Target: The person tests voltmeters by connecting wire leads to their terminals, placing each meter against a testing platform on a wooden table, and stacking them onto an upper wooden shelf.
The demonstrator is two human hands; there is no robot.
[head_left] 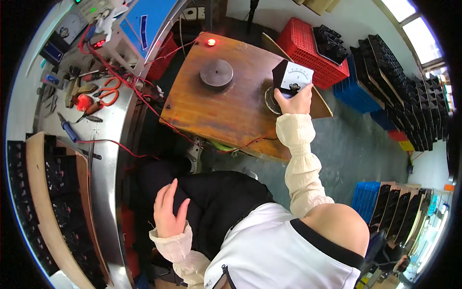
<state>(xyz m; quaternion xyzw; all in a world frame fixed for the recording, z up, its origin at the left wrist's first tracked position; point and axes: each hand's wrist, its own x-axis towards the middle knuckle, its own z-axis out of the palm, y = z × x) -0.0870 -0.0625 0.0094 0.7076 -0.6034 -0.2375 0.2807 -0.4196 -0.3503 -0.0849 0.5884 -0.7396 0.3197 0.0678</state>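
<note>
My right hand (293, 100) grips a black panel meter with a white dial face (297, 75) at the right of the wooden table (183, 111). The meter is over a round metal piece (269, 103), which it and my hand partly hide. A dark metal disc (216, 72) lies left of centre on the table, and a small red light (211, 42) glows at its back edge. My left hand (171, 209) is near my dark-clad leg, fingers apart and holding nothing.
Left, a steel bench (103, 178) carries instruments, pliers, a soldering iron and red cables. A wooden rack (38, 168) of black parts stands at lower left. Behind the table is a red crate (298, 38); blue crates (356, 91) and stacks of black housings stand along the right wall.
</note>
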